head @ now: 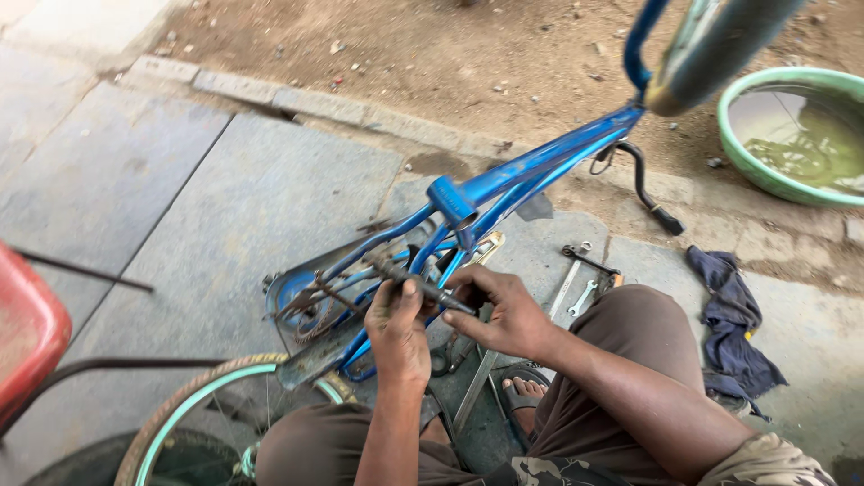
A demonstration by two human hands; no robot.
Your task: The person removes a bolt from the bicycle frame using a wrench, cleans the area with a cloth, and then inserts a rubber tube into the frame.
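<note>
A blue bicycle frame (531,166) lies upside down on the paving in front of me. My left hand (399,331) grips a dark greasy metal rod (423,286) near the frame's bottom bracket. My right hand (504,310) pinches the same rod at its right end. The chainring and chain (310,310) sit just left of my hands, next to the mudguard.
A wheel with a worn tyre (193,400) lies at the lower left. Spanners (580,283) rest on the ground beside my knee. A dark cloth (733,324) lies at the right, a green basin of water (792,130) at the upper right, a red object (27,328) at the left edge.
</note>
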